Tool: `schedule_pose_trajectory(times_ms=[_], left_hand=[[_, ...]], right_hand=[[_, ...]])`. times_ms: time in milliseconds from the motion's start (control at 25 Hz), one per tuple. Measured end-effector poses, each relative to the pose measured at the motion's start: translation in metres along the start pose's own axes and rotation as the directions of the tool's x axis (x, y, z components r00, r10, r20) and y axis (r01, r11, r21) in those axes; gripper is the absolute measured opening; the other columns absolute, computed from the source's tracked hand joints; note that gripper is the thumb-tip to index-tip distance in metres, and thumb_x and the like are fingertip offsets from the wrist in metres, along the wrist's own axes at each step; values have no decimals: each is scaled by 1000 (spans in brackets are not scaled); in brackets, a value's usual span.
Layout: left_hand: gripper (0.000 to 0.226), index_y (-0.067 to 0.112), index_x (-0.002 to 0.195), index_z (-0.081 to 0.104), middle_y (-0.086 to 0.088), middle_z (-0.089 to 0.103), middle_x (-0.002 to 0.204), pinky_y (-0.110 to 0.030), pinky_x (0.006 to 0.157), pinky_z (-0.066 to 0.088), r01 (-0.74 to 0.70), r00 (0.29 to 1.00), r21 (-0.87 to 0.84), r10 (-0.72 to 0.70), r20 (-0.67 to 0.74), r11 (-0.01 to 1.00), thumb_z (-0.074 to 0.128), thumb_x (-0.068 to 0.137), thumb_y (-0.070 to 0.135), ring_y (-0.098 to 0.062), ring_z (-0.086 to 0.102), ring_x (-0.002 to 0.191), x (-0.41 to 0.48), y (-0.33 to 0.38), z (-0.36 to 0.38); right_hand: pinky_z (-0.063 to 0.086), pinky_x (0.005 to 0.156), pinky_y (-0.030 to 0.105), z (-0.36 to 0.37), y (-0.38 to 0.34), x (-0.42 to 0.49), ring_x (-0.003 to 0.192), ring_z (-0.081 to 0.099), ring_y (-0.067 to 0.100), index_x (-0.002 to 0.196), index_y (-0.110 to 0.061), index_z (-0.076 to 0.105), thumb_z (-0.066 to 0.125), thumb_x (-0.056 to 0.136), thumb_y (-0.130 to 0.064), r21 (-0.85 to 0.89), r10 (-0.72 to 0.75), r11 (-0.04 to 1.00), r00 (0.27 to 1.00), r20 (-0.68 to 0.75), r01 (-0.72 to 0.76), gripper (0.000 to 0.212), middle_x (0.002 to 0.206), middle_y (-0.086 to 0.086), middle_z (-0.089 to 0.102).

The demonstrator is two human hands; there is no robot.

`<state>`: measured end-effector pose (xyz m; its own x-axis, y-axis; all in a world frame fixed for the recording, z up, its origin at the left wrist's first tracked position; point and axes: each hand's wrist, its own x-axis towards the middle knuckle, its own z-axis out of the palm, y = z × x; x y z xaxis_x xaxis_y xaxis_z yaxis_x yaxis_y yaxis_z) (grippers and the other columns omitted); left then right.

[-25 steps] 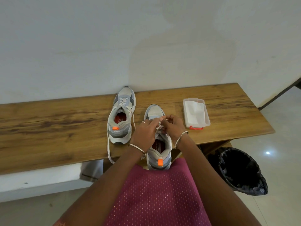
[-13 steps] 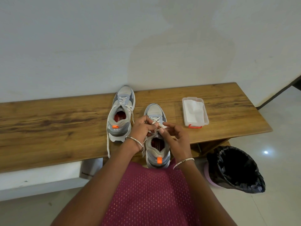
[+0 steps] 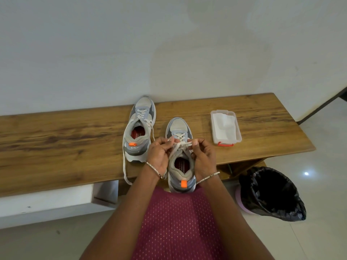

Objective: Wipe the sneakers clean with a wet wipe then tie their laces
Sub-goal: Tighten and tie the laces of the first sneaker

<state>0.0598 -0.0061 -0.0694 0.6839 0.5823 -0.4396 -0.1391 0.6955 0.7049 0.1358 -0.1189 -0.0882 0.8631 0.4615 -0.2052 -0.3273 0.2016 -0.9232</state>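
On the grained wooden bench [image 3: 75, 147], the left sneaker [image 3: 139, 130] — grey mesh, chunky white sole, orange heel tab — stands by the back edge, one flat white lace [image 3: 124, 166] trailing over the front edge. Beside it, the right sneaker [image 3: 180, 162] sits at the front edge, heel overhanging. The left hand [image 3: 159, 156] and right hand [image 3: 203, 158] flank its tongue, fingers curled, each pinching a strand of its laces [image 3: 180, 145]. Toward the bench's right end lies a clear rectangular plastic box [image 3: 225, 128] of white wipes. A black-lined bin [image 3: 272, 194] stands on the glossy floor.
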Motion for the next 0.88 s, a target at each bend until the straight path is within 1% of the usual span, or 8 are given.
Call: schedule_pose_trajectory(times_ms=[80, 200, 280, 440, 640, 760, 840, 880], left_hand=[[21, 6, 74, 55, -7, 71, 70, -25, 67, 57, -8, 993, -78, -1, -116, 997, 57, 93, -1, -16, 63, 69, 4, -8, -10], [28, 9, 68, 54, -6, 66, 64, -24, 62, 57, -27, 986, -173, -2, -165, 985, 57, 94, 0, -16, 64, 66, 7, -18, -19], [27, 8, 69, 52, -6, 64, 63, -26, 63, 58, -32, 987, -223, -4, -160, 974, 55, 95, 2, -15, 65, 66, 11, -24, -21], [15, 5, 75, 53, -10, 55, 77, -31, 72, 61, -21, 993, -345, -20, -114, 938, 59, 87, 10, -20, 63, 76, 14, -31, -26], [26, 5, 73, 54, -10, 57, 76, -31, 69, 61, -6, 993, -415, -45, -113, 910, 50, 98, 8, -21, 60, 78, 12, -36, -26], [23, 6, 74, 53, -10, 62, 76, -32, 75, 59, -13, 990, -226, -19, -140, 974, 54, 96, 4, -21, 62, 78, 7, -28, -23], [15, 7, 80, 57, -11, 68, 84, -30, 79, 56, -75, 982, 16, 77, -171, 997, 60, 93, 0, -22, 65, 85, 0, -19, -22], [7, 8, 90, 60, -9, 68, 94, -29, 81, 55, -115, 976, 172, 144, -163, 978, 64, 91, 2, -21, 65, 92, -6, -15, -23]], right_hand=[[46, 59, 28, -6, 3, 0, 62, 51, 14, 87, -10, 64, 56, 98, -12, 185, 116, 977, 991, -64, -103, 13, 75, 5, 66], [46, 53, 21, -10, 7, 0, 58, 52, 11, 87, -8, 56, 48, 102, -9, 407, 250, 894, 962, -113, -185, 17, 74, 7, 62], [43, 52, 20, -8, 9, 2, 56, 48, 10, 84, -10, 53, 44, 104, -7, 456, 281, 870, 947, -153, -185, 22, 72, 5, 56], [39, 52, 19, -4, 12, 4, 55, 42, 10, 82, -11, 50, 41, 105, -8, 498, 314, 846, 933, -178, -190, 25, 69, 2, 50], [40, 48, 18, -3, 12, 6, 52, 40, 9, 79, -12, 49, 42, 105, -9, 506, 320, 843, 927, -195, -185, 28, 65, 1, 48], [44, 55, 22, -5, 12, 7, 56, 43, 11, 80, -12, 51, 46, 104, -12, 345, 239, 924, 955, -176, -168, 25, 63, 0, 53], [50, 65, 31, -10, 7, 5, 63, 53, 15, 85, -11, 58, 51, 103, -16, 46, 137, 990, 979, -150, -131, 20, 69, 1, 62], [52, 71, 34, -13, 2, 1, 72, 60, 18, 90, -13, 62, 55, 101, -19, -118, 96, 987, 987, -131, -112, 15, 78, 1, 67]])
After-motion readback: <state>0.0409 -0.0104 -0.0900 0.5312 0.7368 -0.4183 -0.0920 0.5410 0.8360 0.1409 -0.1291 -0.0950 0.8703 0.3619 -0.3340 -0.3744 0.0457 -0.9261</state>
